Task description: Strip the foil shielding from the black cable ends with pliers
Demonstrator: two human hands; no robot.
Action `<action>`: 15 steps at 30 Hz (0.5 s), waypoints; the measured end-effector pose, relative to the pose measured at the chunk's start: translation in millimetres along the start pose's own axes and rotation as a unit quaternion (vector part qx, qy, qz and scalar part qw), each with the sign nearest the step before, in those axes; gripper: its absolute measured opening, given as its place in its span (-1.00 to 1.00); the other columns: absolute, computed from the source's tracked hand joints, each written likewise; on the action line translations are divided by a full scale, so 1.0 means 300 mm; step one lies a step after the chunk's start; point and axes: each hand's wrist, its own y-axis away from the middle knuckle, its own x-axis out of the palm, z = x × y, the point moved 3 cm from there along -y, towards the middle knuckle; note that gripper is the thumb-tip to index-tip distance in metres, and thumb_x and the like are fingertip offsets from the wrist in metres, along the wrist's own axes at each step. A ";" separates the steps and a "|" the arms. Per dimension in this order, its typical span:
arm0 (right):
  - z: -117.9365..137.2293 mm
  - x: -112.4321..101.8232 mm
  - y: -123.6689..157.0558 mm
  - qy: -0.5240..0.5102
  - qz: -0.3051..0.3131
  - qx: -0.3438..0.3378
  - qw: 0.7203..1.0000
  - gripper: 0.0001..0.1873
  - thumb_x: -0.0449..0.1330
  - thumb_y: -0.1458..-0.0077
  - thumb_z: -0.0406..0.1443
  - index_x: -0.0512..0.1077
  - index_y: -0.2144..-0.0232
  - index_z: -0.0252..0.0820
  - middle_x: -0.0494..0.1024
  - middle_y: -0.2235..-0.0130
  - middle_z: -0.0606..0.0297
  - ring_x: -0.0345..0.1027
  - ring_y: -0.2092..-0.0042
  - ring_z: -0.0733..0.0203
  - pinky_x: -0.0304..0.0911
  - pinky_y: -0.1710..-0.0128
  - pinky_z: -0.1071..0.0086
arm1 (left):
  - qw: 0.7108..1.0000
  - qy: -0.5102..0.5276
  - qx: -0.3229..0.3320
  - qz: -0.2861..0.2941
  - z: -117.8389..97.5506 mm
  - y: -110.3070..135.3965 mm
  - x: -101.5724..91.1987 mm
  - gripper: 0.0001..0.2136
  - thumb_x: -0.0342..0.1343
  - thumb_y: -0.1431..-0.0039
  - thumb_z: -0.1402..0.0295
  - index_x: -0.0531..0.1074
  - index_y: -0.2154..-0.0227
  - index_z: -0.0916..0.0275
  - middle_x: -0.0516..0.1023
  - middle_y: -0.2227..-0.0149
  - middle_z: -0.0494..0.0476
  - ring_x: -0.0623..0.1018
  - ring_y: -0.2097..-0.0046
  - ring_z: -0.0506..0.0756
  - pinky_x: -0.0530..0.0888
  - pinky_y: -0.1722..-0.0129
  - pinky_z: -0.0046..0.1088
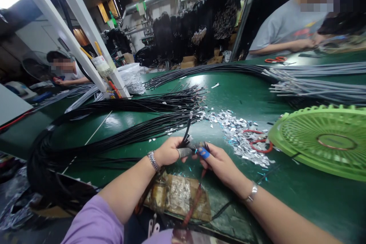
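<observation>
My left hand (174,151) is closed on a black cable (187,131), whose end sticks up above the fingers; its thumb wears a grey finger cover. Close beside it, my right hand (214,159) has its fingers pinched together, with blue tape on the thumb. A small bit of blue wire (196,150) shows between the two hands. What the right fingers grip is too small and hidden to make out. Just beyond the hands, black cable bundles (160,124) lie with their cut ends by a heap of silvery and blue scraps (237,137).
A green fan (323,141) stands at the right, beside red-handled scissors (261,145). Grey cables (320,87) lie behind it. Cardboard (204,202) with a grimy jar (158,194) sits at the near edge. A white post (82,19) rises at left. Two co-workers sit across the table.
</observation>
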 end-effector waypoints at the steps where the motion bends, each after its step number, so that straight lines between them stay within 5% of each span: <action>1: -0.003 0.001 -0.001 -0.029 -0.006 0.017 0.999 -0.49 0.16 0.02 0.15 0.38 0.50 -0.19 0.24 0.65 0.44 0.03 0.61 0.36 0.09 0.62 0.45 | 1.000 0.003 0.004 0.006 -0.002 0.001 0.000 -0.65 0.21 0.05 0.08 0.36 0.53 0.32 0.30 0.70 -0.07 0.23 0.64 -0.10 0.20 0.59 -0.58; 8: -0.039 0.042 -0.022 -0.224 0.030 0.153 0.962 -0.49 0.40 0.28 0.04 0.29 0.52 -0.17 0.24 0.65 0.50 -0.15 0.66 0.48 -0.22 0.71 0.53 | 0.998 0.013 0.036 0.043 -0.003 0.003 0.010 -0.66 0.24 0.05 0.11 0.37 0.55 0.34 0.33 0.69 -0.03 0.24 0.64 -0.10 0.23 0.59 -0.58; 15: -0.025 0.032 -0.019 -0.127 0.009 0.064 0.990 -0.39 0.20 0.16 0.24 0.31 0.50 -0.19 0.22 0.67 0.48 -0.12 0.65 0.42 -0.18 0.66 0.47 | 1.000 0.018 0.012 -0.006 -0.009 -0.003 0.005 -0.65 0.22 0.02 0.09 0.35 0.54 0.33 0.29 0.69 -0.06 0.26 0.63 -0.09 0.23 0.58 -0.58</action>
